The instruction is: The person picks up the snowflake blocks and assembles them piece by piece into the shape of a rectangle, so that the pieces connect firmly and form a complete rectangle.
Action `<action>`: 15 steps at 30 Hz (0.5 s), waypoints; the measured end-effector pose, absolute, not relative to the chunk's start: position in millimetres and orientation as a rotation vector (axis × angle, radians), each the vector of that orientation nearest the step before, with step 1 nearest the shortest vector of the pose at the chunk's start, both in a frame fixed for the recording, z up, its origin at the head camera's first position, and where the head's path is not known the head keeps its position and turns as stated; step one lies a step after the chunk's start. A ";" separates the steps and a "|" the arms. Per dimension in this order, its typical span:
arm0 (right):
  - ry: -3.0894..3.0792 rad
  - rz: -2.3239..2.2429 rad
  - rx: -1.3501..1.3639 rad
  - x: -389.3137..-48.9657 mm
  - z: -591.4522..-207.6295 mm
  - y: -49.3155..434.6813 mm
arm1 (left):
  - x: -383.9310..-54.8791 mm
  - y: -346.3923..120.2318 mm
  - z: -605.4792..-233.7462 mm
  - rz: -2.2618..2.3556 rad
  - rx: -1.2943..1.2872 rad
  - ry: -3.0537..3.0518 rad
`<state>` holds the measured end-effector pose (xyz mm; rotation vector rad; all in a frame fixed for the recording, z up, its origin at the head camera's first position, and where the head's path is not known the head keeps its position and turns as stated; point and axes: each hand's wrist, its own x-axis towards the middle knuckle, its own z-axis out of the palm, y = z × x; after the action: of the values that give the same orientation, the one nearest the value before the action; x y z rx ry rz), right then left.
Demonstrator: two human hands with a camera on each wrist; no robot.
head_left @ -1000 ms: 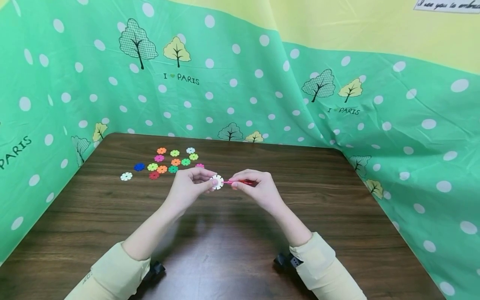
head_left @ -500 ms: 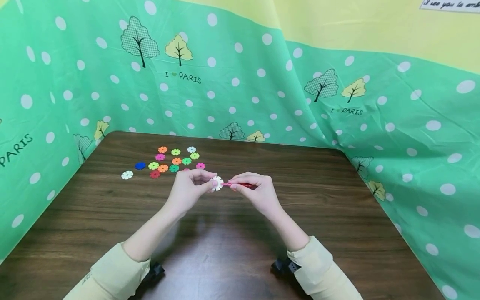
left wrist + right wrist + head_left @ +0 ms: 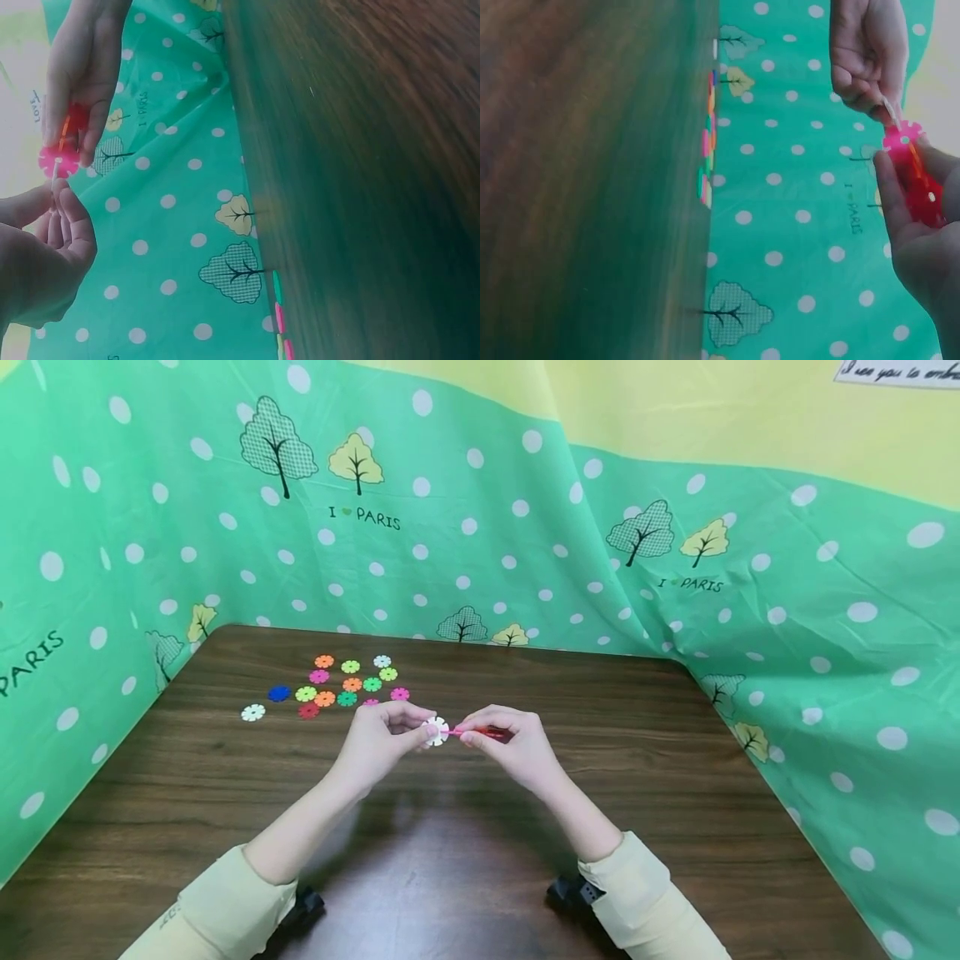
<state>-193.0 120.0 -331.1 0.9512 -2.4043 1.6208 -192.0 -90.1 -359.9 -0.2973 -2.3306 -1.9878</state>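
Above the table, my left hand (image 3: 381, 737) pinches a white notched snowflake disc (image 3: 437, 732) between thumb and fingers. Facing it, my right hand (image 3: 517, 742) holds a joined group of discs. A pink snowflake disc (image 3: 58, 161) stands at the group's tip, with an orange disc (image 3: 65, 133) seen edge-on and a red disc (image 3: 924, 201) behind it, partly covered by the fingers. In both wrist views the white disc is nearly edge-on and meets the pink disc's rim at a notch. How deeply they fit together I cannot tell.
Several loose snowflake discs lie flat at the far left of the brown wooden table (image 3: 637, 718), among them a blue disc (image 3: 279, 694) and a white one (image 3: 253, 712). The left hand partly hides the nearest. A green dotted cloth (image 3: 465, 552) hangs behind the table.
Both hands have dipped very slightly with the discs between them. The white disc is turned a little more edge-on, and the pink one overlaps its rim slightly more. Grips look unchanged.
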 end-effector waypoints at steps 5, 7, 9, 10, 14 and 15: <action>-2.490 1.594 1.005 -194.6 -327.2 121.8 | -192.8 -89.8 -359.1 -2.013 -0.295 -2.354; -2.506 1.569 1.014 -195.5 -326.7 121.6 | -193.1 -89.9 -358.2 -2.014 -0.304 -2.372; -2.518 1.549 1.003 -196.2 -326.0 121.6 | -194.3 -90.3 -357.2 -2.022 -0.326 -2.388; -2.525 1.537 0.989 -196.5 -325.6 121.9 | -195.2 -90.9 -356.6 -2.016 -0.338 -2.399; -2.551 1.521 0.905 -197.9 -322.9 124.8 | -203.2 -97.8 -355.7 -1.971 -0.377 -2.434; -2.557 1.522 0.887 -198.4 -322.3 126.0 | -206.0 -100.7 -355.7 -1.942 -0.378 -2.443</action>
<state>-198.4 126.0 -322.3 0.8869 -2.5570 1.5220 -206.0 -100.7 -355.7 -0.3776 -2.4425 -1.9422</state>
